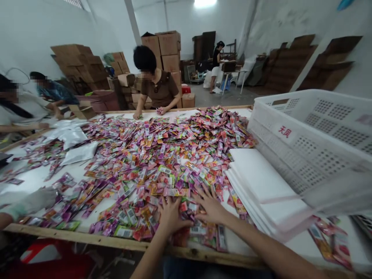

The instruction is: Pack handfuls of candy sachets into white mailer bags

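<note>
Small, colourful flat packets (162,151) in purple, pink, green and orange lie heaped over a white tabletop. My left hand (171,217) rests on the near part of the heap, its fingers spread and its thumb pointing right. Close beside it, my right hand (210,207) lies palm down on the packets, fingers apart and reaching forward. Neither hand grips a packet. Some packets under both palms are hidden. A stack of white plastic bags (261,182) lies just right of my right hand.
A white perforated crate (308,143) stands at the right. Filled white bags (80,153) lie on the left. A co-worker's gloved hand (43,199) touches packets at near left. Another person (159,89) handles packets across the table. A wooden rim (116,241) edges the table.
</note>
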`<state>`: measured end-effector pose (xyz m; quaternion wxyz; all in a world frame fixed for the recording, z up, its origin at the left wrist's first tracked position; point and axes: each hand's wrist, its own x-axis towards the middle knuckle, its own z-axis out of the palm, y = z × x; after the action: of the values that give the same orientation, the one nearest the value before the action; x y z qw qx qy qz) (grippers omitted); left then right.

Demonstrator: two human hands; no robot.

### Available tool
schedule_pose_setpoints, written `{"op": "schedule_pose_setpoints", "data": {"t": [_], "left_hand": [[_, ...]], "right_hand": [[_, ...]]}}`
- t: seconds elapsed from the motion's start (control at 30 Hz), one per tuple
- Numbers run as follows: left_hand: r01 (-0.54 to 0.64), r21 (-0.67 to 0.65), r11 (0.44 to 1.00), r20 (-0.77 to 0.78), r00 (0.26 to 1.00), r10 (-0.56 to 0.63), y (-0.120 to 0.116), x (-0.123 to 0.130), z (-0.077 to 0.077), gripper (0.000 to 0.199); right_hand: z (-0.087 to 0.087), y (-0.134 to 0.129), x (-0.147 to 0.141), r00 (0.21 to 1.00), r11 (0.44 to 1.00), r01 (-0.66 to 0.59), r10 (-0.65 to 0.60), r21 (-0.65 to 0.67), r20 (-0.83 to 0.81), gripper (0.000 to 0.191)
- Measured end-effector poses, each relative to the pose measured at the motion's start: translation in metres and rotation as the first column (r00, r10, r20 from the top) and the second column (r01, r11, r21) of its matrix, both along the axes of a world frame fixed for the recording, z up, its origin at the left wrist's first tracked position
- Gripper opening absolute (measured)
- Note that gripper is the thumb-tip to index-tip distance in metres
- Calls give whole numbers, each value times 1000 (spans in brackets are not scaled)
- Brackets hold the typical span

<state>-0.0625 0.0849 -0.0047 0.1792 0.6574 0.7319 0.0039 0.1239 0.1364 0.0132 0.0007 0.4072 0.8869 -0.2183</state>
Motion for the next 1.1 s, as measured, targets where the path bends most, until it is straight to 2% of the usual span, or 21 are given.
{"op": "schedule_pose_setpoints", "data": {"t": [0.07,0.17,0.27,0.33,0.43,0.5,0.57,0.63,0.73,0.8,0.87,0.93,1.0,1.1], "left_hand": [[-4,45,999,8,1000,4,6,12,1,105],[4,61,998,91,996,-9,3,16,5,93],[68,17,998,266,961,-70,-8,-3,19,77],[74,-8,997,321,945,-68,-14,-23,33,62],[0,72,997,251,968,-18,-18,-47,50,35],[1,176,984,174,984,-32,-16,-50,53,25],[59,194,979,109,991,-81,-13,-44,49,36],[111,131,985,71,990,-121,-8,-35,40,52],[150,75,986,72,985,-156,-4,-30,27,59],[180,63,982,105,977,-186,-6,-32,21,59],[213,71,974,119,968,-220,-11,-38,15,60],[261,138,955,91,957,-275,-16,-46,6,53],[318,259,912,28,941,-336,-17,-55,-6,43],[367,413,834,-64,925,-375,-18,-64,-23,29]], "right_hand": [[-4,14,6,998,999,42,-44,34,38,82],[-7,13,27,996,995,87,-89,49,29,79],[-6,1,53,993,997,64,-60,40,-100,67],[0,0,65,959,991,122,-102,59,-264,46],[13,15,68,876,941,311,-231,132,-423,30],[21,33,54,896,933,292,-190,212,-402,27],[25,53,31,942,948,144,-44,282,-332,27],[24,72,2,966,944,19,67,328,-249,32],[18,94,-35,988,918,-83,126,387,-87,55],[12,100,-48,984,902,-171,178,396,19,64],[6,98,-51,972,880,-231,223,415,69,58],[-1,91,-45,970,841,-231,238,490,50,42],[-7,83,-34,963,777,-211,268,593,-9,28],[-11,72,-13,927,691,-161,350,704,-131,20]]}}
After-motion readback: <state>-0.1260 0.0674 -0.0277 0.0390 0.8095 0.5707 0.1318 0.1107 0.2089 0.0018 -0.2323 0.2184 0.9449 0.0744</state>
